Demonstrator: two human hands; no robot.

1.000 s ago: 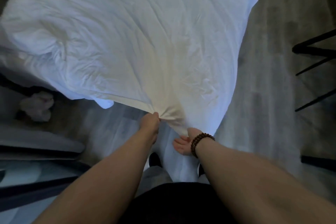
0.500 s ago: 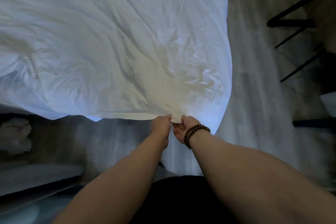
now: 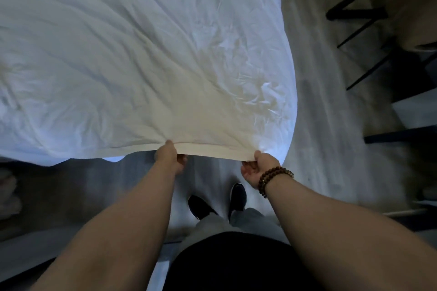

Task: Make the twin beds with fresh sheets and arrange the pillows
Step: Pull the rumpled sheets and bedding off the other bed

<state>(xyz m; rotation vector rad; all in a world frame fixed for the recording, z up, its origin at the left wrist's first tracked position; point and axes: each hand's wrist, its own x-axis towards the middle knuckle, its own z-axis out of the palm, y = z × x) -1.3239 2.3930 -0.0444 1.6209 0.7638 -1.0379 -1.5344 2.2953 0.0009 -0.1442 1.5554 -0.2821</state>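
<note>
The white sheet (image 3: 142, 54) is in the air and fills the upper left of the view. Its near hem runs across above the person's black shoes (image 3: 205, 205).

The left hand (image 3: 169, 157) grips this hem with the fingers curled under the cloth. The right hand (image 3: 257, 169), which has a bead bracelet (image 3: 274, 179) on the wrist, pinches the same hem close to the right corner of the sheet, with the palm turned up.

Half a second ago both hands were together at one spot of the hem. Now they are well apart, and the piece of hem between them is straight and tight. The sheet also looks flatter and wider than before.

I think this means the person has found the edge and is opening the sheet for spreading it over a bed. No bed or pillow is visible here, so the task seems to be at an early step.

To the right of the sheet there is a grey wooden floor (image 3: 331, 125) and black furniture legs (image 3: 359, 12).
</note>
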